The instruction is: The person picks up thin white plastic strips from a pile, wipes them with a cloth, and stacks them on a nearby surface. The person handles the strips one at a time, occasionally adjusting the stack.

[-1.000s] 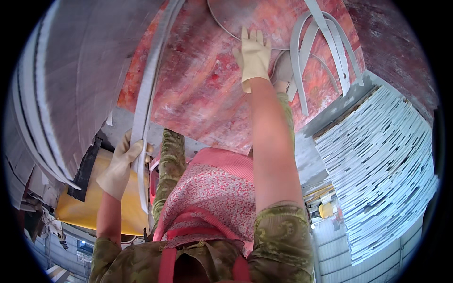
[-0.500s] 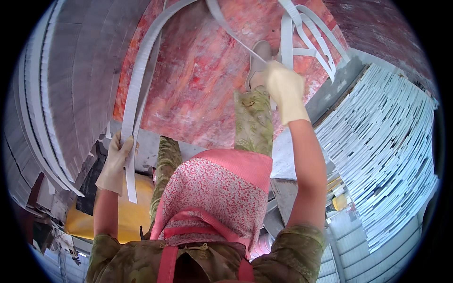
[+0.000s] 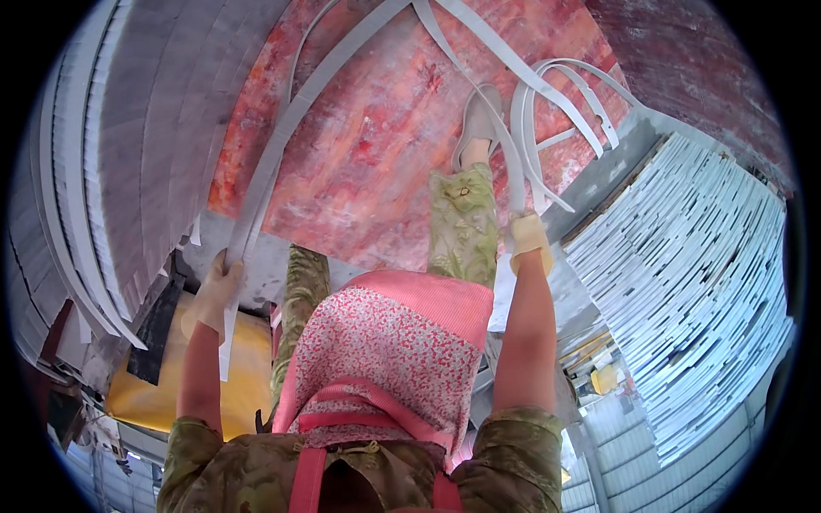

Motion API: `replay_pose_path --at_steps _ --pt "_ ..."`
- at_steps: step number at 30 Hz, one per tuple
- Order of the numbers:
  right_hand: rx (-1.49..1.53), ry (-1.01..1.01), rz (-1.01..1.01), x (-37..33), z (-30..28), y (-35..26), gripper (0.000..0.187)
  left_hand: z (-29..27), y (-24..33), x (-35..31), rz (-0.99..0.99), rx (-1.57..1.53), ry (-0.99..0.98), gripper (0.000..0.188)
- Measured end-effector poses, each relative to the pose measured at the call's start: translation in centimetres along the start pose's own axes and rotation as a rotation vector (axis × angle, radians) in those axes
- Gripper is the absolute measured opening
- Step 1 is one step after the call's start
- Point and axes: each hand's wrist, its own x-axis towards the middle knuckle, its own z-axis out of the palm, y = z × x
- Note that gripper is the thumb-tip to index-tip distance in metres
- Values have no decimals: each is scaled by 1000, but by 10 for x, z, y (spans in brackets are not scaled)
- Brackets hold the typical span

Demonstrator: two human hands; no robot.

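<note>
The gloved left hand (image 3: 214, 295), at eight o'clock, is clenched around a long grey strip (image 3: 282, 145) that runs up toward twelve across the red mottled floor (image 3: 385, 128). The gloved right hand (image 3: 530, 239), near three o'clock, grips what looks like a bundle of looped grey strips (image 3: 556, 111) rising toward one o'clock, beside a stack of pale sheets (image 3: 684, 282)

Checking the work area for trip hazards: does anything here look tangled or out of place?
Yes. Long grey strips trail loose across the red floor and loop in a tangle beside the forward foot; both gloved hands hold strip ends.
</note>
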Motion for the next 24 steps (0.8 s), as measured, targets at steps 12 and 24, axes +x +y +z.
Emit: replay_pose_path --at_steps 12,24 --pt "-567 166 -501 38 -126 -53 13 -10 -24 23 -82 141 19 53" --pt "56 252 -806 102 -128 -197 86 -15 -40 16 -279 43 -22 49"
